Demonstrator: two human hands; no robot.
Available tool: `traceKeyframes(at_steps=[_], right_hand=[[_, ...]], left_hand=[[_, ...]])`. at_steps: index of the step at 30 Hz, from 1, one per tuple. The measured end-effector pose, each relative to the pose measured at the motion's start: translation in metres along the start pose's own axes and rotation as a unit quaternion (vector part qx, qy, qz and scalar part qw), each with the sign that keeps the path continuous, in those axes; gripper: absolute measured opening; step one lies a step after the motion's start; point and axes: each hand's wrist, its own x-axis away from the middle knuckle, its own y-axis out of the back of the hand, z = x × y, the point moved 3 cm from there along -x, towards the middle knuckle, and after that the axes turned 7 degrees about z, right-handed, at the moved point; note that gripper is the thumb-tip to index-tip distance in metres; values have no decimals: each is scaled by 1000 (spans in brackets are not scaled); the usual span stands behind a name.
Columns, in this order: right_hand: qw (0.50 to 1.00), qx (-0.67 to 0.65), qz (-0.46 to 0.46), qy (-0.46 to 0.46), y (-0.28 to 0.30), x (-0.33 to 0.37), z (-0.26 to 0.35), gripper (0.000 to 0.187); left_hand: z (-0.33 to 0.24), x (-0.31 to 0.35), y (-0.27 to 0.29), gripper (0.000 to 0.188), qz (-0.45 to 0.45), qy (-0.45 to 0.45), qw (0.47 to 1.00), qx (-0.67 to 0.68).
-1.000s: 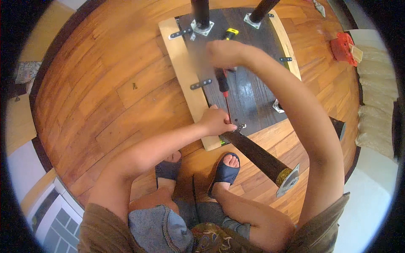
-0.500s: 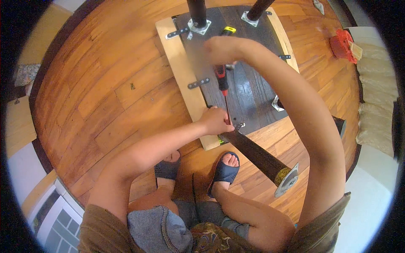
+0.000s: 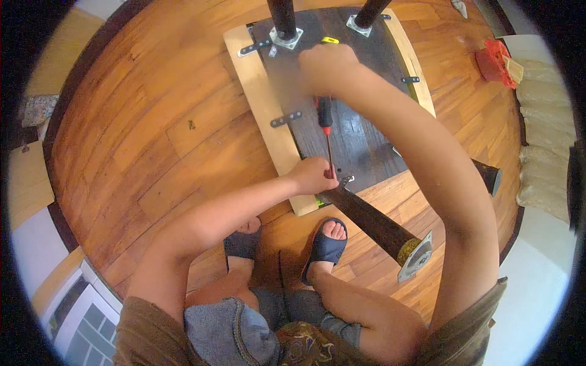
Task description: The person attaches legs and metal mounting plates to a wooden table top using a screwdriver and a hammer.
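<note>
A red-and-black screwdriver (image 3: 325, 116) stands with its shaft pointing toward me, over the near edge of an upside-down dark tabletop (image 3: 360, 131). My right hand (image 3: 329, 68) is closed round the top of its handle. My left hand (image 3: 312, 175) pinches the shaft low down, close to the tip. Beside those fingertips is a small black metal plate (image 3: 347, 181) at the board's near edge. The screw and tip are hidden by my fingers. A loose dark table leg (image 3: 375, 222) lies from there toward the right, its square metal mounting plate (image 3: 417, 257) facing me.
Two legs (image 3: 282, 21) (image 3: 369, 15) stand on the far end of the tabletop. Black joining plates (image 3: 286, 119) bridge it to a pale wood strip (image 3: 262, 100). A yellow object (image 3: 330, 40) lies beyond my right hand. A red bag (image 3: 493, 64) sits at the far right.
My right hand and wrist have turned on the screwdriver handle, and the forearm has swung slightly. My left hand stays at the shaft.
</note>
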Motion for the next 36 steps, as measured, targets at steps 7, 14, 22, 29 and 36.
traceKeyframes(at_steps=[7,14,22,29,36], right_hand=[[969,-184,42,160,-7,-14,-5,20],[1000,20,-17,-15,-4,0,1,35],[991,-36,103,72,-15,-20,3,34],[994,16,51,92,-7,-17,9,36],[999,0,8,54,-16,-12,21,36]], left_hand=[[-5,0,-3,25,-33,3,999,-34],[-10,4,-2,27,-49,15,997,-60],[-22,12,-2,30,-77,67,989,-104],[-8,9,-8,26,-90,28,995,-38],[-3,8,-6,22,-71,33,996,-36]])
